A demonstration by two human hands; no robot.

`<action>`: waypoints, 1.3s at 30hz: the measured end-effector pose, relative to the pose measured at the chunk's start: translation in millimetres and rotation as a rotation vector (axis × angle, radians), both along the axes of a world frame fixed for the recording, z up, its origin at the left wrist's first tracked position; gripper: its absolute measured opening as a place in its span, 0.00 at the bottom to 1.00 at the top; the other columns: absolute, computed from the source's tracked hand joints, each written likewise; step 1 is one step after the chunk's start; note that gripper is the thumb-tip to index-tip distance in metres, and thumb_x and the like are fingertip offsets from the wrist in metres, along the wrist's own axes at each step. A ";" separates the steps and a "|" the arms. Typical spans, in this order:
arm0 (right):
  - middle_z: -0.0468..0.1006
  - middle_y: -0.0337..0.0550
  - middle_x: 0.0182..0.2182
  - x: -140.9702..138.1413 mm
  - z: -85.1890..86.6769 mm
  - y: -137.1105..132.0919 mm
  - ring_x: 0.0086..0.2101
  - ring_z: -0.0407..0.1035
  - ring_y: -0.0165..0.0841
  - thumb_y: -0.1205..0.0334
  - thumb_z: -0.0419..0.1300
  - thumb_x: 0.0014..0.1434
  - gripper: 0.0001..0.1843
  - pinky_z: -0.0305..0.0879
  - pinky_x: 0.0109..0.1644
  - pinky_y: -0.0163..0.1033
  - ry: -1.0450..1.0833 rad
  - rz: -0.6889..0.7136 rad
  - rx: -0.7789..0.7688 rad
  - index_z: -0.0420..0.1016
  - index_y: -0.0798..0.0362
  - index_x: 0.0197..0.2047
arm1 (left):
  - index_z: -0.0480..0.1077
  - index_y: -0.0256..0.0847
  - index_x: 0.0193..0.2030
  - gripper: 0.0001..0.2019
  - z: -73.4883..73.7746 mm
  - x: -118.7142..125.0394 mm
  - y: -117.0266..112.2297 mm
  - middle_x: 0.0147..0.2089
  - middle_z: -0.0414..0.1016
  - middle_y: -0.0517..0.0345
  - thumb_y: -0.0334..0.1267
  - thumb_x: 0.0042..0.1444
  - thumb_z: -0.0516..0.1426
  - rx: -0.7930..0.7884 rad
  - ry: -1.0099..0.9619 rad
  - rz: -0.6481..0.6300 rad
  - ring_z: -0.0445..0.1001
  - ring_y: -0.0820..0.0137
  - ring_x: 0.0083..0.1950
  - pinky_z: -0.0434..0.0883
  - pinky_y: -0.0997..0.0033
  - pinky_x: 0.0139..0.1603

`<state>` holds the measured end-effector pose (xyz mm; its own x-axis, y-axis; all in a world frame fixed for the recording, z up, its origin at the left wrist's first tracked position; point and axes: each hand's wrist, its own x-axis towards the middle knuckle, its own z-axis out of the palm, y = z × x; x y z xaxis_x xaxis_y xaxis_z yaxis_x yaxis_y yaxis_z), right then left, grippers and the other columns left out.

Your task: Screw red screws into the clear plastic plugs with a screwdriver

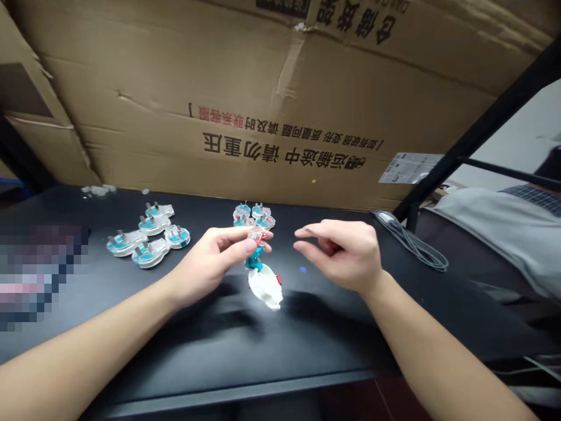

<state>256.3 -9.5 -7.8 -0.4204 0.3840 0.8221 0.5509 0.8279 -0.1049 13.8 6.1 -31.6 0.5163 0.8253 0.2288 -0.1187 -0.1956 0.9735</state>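
My left hand (pixel 219 257) pinches a clear plastic plug part with a red wire and a teal insert (pixel 254 261) between thumb and fingers. Below it, a white plug shell (pixel 266 286) with a small red piece on its edge appears joined to the teal insert. To the right, my right hand (pixel 342 251) is apart from the plug, its fingers curled and thumb and index finger in a pinch. A small dark mark shows at the index fingertip; whether it is a held piece is unclear.
Several clear and teal plugs (pixel 149 252) sit on the black table (pixel 210 362) at left, with more plugs (pixel 265 221) beyond my left hand. Small clear pieces (pixel 99 190) lie at the back left. A grey coiled cable (pixel 416 245) lies right. A cardboard panel (pixel 153 140) stands behind.
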 end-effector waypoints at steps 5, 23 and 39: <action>0.63 0.29 0.16 -13.2 -12.9 -3.8 0.18 0.55 0.24 0.70 0.63 0.60 0.10 0.52 0.25 0.33 -0.208 0.006 0.326 0.80 0.50 0.44 | 0.80 0.45 0.50 0.16 -3.3 6.3 -6.1 0.46 0.83 0.56 0.49 0.59 0.62 -0.064 -0.016 -0.148 0.78 0.63 0.50 0.70 0.70 0.51; 0.67 0.32 0.18 -20.5 -16.9 -13.6 0.19 0.59 0.24 0.70 0.62 0.61 0.08 0.56 0.25 0.33 -0.052 0.059 0.252 0.80 0.54 0.44 | 0.80 0.42 0.47 0.11 9.1 10.8 -17.1 0.41 0.79 0.59 0.40 0.59 0.63 -0.078 0.013 -0.226 0.75 0.68 0.44 0.71 0.72 0.48; 0.77 0.37 0.22 -25.5 -19.0 -12.3 0.20 0.62 0.25 0.68 0.66 0.59 0.04 0.62 0.26 0.32 0.098 0.133 -0.001 0.80 0.53 0.39 | 0.73 0.46 0.60 0.18 6.5 13.5 -25.2 0.62 0.74 0.55 0.43 0.70 0.49 0.395 0.294 0.018 0.69 0.61 0.65 0.61 0.65 0.67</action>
